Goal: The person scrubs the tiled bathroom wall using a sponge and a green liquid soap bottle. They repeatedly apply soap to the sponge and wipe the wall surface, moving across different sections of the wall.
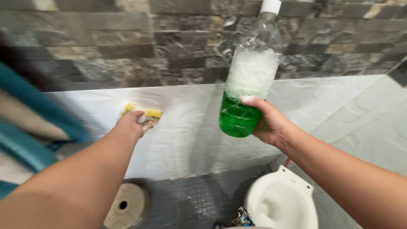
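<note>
Left hand [132, 123] presses a yellow sponge [143, 114] flat against the white wall tile [186, 127], fingers closed over it. Right hand [267, 123] grips a clear plastic bottle [250, 76] upright, green liquid below foam, capped, above the toilet [282, 201].

Bottle cap [270, 5] cropped, sponge [146, 115] half-hidden — towel [29, 127] blurred

2 bare forearms, no sleeves, watch or rings visible; left grip [132, 123], right grip [268, 123] ungloved
</note>
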